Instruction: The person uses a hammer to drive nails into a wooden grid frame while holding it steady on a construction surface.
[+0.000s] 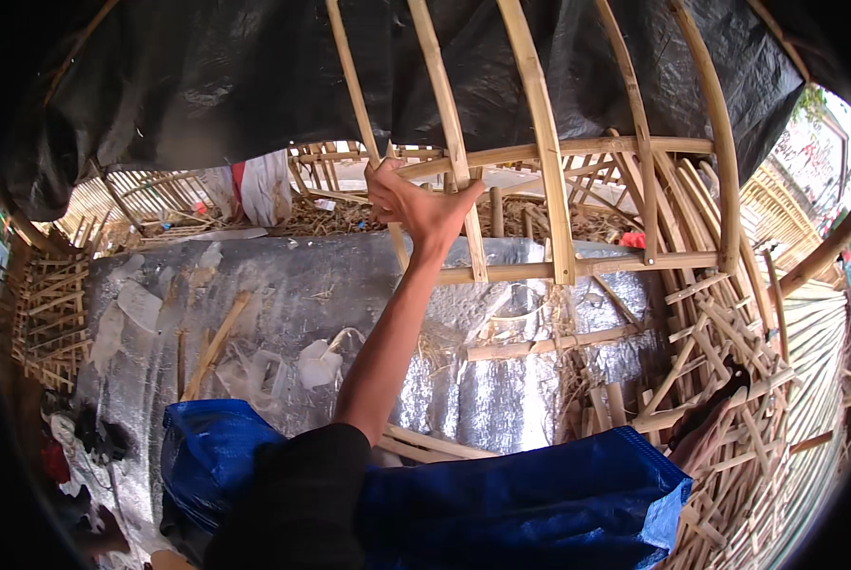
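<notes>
My left hand [425, 211] reaches forward on an outstretched arm to a frame of bamboo slats. Its fingers are curled round the leftmost bamboo slat [351, 84], near the upper crossbar [501, 156]. The thumb stretches out to the right, against the neighbouring slat [437, 71]. Several long slats run up from a lower crossbar [511, 273], and a thick curved bamboo pole [727, 180] closes the right side. The hand itself covers part of the crossbar. My right hand does not show.
A silvery sheet [283, 275] with scraps and bamboo pieces lies beneath the frame. Blue cloth [511, 499] covers my lap. Piled bamboo strips [720, 475] crowd the right side. A stacked bamboo lattice [55, 318] stands left. Black plastic sheeting [207, 85] hangs behind.
</notes>
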Demonstrator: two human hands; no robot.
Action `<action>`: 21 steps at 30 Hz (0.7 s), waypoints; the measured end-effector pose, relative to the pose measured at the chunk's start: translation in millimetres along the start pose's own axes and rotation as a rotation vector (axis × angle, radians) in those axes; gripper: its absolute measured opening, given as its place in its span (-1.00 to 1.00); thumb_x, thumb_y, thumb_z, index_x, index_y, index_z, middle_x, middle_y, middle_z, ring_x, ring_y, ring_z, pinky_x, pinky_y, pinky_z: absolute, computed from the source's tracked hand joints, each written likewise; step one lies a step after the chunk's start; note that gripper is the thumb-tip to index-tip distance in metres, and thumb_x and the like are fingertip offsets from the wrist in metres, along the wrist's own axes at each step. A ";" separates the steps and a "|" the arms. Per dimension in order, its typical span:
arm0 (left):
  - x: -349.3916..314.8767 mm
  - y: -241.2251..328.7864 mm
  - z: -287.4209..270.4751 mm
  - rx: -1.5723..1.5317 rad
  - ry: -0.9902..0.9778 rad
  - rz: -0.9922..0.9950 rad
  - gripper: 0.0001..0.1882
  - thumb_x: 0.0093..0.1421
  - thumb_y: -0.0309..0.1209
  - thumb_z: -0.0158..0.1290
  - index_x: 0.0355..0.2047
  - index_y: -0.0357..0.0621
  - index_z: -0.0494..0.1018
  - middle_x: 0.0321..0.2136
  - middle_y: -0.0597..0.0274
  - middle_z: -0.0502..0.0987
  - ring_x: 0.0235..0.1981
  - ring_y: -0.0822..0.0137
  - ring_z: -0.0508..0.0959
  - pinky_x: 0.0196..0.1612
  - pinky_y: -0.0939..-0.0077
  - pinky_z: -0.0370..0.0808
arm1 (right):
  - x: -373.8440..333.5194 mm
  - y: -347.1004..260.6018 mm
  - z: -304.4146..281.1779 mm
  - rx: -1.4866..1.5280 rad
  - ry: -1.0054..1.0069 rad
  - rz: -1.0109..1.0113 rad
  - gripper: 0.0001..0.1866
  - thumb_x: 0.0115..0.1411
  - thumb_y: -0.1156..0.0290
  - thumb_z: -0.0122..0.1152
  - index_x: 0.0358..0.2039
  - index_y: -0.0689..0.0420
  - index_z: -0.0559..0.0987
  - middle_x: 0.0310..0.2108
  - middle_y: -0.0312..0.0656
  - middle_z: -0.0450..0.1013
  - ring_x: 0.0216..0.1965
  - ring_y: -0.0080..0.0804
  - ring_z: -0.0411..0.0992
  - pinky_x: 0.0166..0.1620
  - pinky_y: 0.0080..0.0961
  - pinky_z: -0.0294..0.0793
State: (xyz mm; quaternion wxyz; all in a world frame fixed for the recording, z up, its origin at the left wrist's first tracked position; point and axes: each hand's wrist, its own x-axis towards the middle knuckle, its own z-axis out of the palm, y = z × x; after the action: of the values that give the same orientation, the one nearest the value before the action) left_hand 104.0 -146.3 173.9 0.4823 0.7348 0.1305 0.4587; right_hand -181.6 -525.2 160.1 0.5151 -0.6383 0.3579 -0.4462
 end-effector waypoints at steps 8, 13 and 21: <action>-28.5 43.1 -19.9 -0.093 -0.075 0.109 0.11 -0.41 -0.21 0.56 0.06 -0.12 0.06 0.22 -0.32 -0.04 0.29 -0.19 -0.02 0.19 -0.38 -0.07 | -25.5 -146.9 13.6 0.049 -0.089 -0.251 -0.42 0.41 -0.22 -0.12 -0.43 0.05 0.51 -0.68 -0.38 0.29 -0.72 -0.65 0.17 -0.63 -0.66 0.10; -55.4 56.4 -37.3 -0.133 -0.044 0.254 0.15 -0.47 -0.17 0.61 0.07 -0.05 0.09 0.33 -0.44 -0.15 0.36 -0.28 -0.08 0.18 -0.37 -0.05 | -60.2 -122.8 48.7 -0.038 -0.267 -0.182 -0.36 0.39 -0.27 -0.13 -0.39 0.10 0.53 -0.62 -0.35 0.37 -0.68 -0.63 0.22 -0.60 -0.65 0.16; -49.2 23.6 -53.9 -0.229 -0.008 0.257 0.10 -0.47 -0.19 0.60 0.02 -0.17 0.12 0.17 -0.25 0.08 0.22 -0.10 0.10 0.20 -0.10 0.03 | -38.0 -87.6 17.8 -0.027 0.166 -0.278 -0.19 0.40 -0.28 -0.18 -0.26 0.33 0.65 -0.54 -0.26 0.43 -0.51 -0.54 0.30 -0.39 -0.48 0.30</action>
State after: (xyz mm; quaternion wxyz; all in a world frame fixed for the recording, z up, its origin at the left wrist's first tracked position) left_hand 28.3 -157.6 172.6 0.5009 0.6873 -0.0195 0.5256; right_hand -178.2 -465.7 236.8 0.4083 -0.6497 0.3133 -0.5596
